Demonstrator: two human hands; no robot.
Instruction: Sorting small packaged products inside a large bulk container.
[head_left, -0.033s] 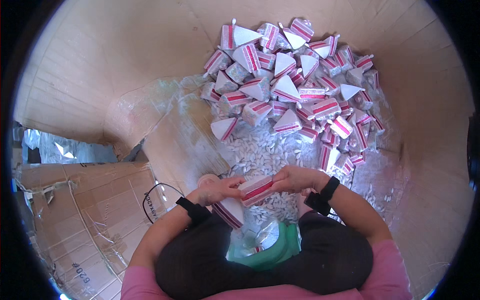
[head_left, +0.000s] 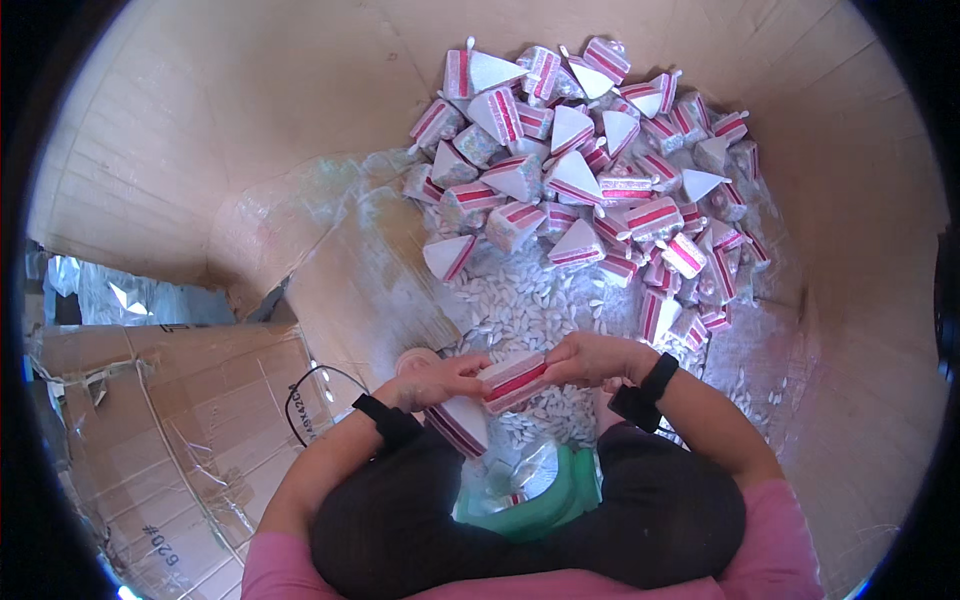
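Observation:
Between my hands, above my lap, is a wedge-shaped imitation cake slice [head_left: 515,384], white and pale pink with a red band along its side. My left hand [head_left: 440,382] grips its left end with the thumb and fingers closed. The fingers of my right hand [head_left: 595,362] pinch its right end. A second cake slice [head_left: 459,424], white on its broad face with dark red stripes, sits just below my left hand beside my thigh. Whether my left hand also touches that one I cannot tell.
Many similar cake slices [head_left: 575,180] lie heaped at the far side, several with small white tips sticking out. Small white oval pieces [head_left: 510,305] spread before me. A green container [head_left: 535,517] stands between my legs. Cardboard walls [head_left: 150,150] surround me; a flattened carton [head_left: 180,440] is at left.

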